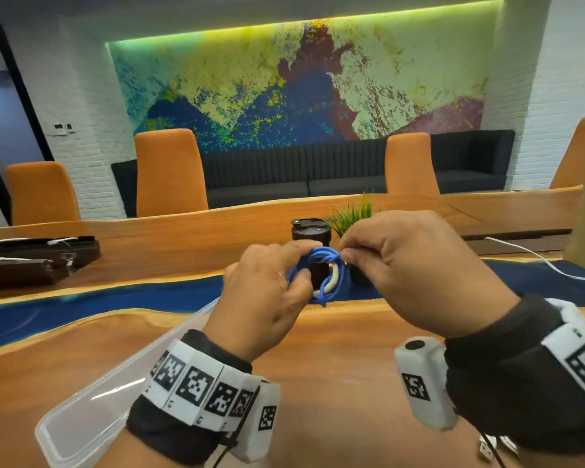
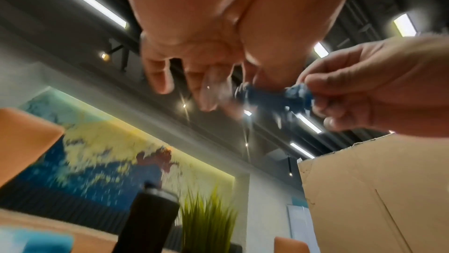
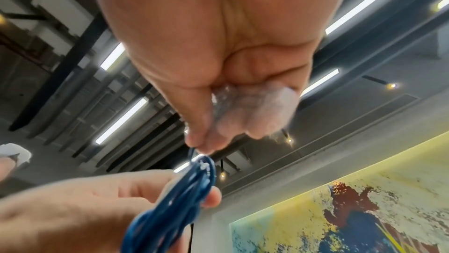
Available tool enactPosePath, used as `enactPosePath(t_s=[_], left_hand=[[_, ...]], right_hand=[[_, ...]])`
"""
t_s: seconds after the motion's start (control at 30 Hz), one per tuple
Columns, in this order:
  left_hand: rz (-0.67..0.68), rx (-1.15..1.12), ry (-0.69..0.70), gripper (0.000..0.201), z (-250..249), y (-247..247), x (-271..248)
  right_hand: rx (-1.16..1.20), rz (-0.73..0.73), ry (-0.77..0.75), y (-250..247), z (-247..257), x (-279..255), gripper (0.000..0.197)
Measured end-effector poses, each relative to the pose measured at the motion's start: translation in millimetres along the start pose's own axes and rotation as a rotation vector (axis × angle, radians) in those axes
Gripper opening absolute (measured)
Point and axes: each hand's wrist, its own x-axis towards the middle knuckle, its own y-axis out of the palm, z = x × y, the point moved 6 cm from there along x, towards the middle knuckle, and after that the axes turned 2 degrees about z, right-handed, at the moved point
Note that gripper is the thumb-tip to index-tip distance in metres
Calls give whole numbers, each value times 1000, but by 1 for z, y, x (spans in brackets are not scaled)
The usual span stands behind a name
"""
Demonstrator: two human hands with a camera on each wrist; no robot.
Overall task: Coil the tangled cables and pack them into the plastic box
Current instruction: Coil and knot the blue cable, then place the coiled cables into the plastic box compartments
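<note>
A small coil of blue cable [image 1: 323, 273] with a white part inside it hangs in the air above the table. My left hand [image 1: 271, 292] grips the coil's left side between thumb and fingers. My right hand [image 1: 395, 265] pinches the coil's upper right edge with thumb and forefinger. In the left wrist view the blue cable [image 2: 274, 99] stretches between both hands. The right wrist view shows the blue coil [image 3: 175, 201] held by the left fingers below the right thumb. A clear plastic box [image 1: 92, 403] lies on the table at lower left, partly under my left wrist.
A black tumbler [image 1: 310, 231] and a small green plant [image 1: 352, 214] stand just behind the hands. A dark tray with white cables [image 1: 31, 255] sits far left. A white cable [image 1: 537, 256] runs at right, beside a cardboard box [image 2: 379, 195]. Orange chairs line the far side.
</note>
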Motion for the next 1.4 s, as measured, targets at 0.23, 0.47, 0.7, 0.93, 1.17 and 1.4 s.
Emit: enactPosePath(t_s=[0.23,0.47,0.7,0.93,1.17,1.4], left_hand=[[43,-192,86,32,-25,-15,-2],[65,-484,-19,29,-22,-14,-2],[79,-1082,-308,33,-7,7,-2],[153,-1247,-369,31,-13,25,-5],[257,-846,-365,34,-18,36,-8],[238,-669,-277,23,-30,27,-10]], right_hand=[[165,-109,-68,1,-12,2,8],[314,-83,-67,8,-13,5,9],[409,107,144,17,-30,2,21],[440,152,201,17,-33,-1,23],[238,257,377,10,-81,-10,20],[-113,576,616,36,-155,-31,18]])
